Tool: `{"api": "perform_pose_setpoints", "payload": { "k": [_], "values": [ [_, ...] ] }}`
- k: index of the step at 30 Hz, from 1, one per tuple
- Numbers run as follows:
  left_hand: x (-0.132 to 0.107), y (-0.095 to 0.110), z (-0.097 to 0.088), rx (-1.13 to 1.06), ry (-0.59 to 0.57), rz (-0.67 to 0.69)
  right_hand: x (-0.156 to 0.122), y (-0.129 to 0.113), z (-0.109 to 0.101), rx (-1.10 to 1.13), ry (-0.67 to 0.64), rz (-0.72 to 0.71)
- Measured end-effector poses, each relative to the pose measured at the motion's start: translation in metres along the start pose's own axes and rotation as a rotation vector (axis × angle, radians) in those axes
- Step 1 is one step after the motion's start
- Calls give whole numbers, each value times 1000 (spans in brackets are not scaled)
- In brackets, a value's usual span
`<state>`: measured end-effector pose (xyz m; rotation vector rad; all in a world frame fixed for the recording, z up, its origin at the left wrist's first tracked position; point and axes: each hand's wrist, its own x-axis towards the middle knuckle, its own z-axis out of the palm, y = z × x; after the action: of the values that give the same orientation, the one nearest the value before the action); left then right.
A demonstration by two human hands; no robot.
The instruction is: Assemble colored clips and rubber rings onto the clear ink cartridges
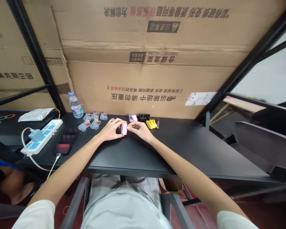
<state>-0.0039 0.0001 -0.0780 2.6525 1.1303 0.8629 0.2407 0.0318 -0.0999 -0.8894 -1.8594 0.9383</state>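
While we are looking forward and down through the head camera, we are reading print that runs upside down on the cardboard cartons behind the black tabletop: "运输途中 请勿重压" in large black characters, "仓储货架" on a band above it, and "奥克斯空调" on the carton at the far left. We are also seeing a white label stuck to the carton, its print too small to read.

We are gripping a small pink plastic block between both hands. Our left hand is curling its fingers closed around the block's left side, while our right hand is pressing its fingertips against its right side. The block is standing upright in the narrow gap between the two hands.

Just beyond the block, we are seeing a pink part in a clear case, a black plastic piece and a yellow plastic piece. Farther left, five clear cases of coloured parts are lying in two rows near a plastic water bottle. A white power strip with a blue charger is lying at the table's left end.
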Motion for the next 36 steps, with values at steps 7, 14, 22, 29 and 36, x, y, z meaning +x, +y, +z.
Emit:
{"api": "perform_pose_setpoints", "payload": {
  "k": [7, 14, 22, 29, 36],
  "values": [
    [-1, -1, 0, -6, -3, 22, 0, 1, 2, 44, -12, 11],
    [0, -1, -1, -3, -32, 6, 0, 2, 1, 12, -26, -32],
    [0, -3, -1, -22, -20, 49, 0, 3, 6, 84, -10, -20],
    [0, -4, 0, -23, -29, 75, -1, -2, 7, 153, -18, 18],
    [0, -7, 1, -22, -48, 102, 0, 1, 8, 104, -27, -24]
  ]
}}
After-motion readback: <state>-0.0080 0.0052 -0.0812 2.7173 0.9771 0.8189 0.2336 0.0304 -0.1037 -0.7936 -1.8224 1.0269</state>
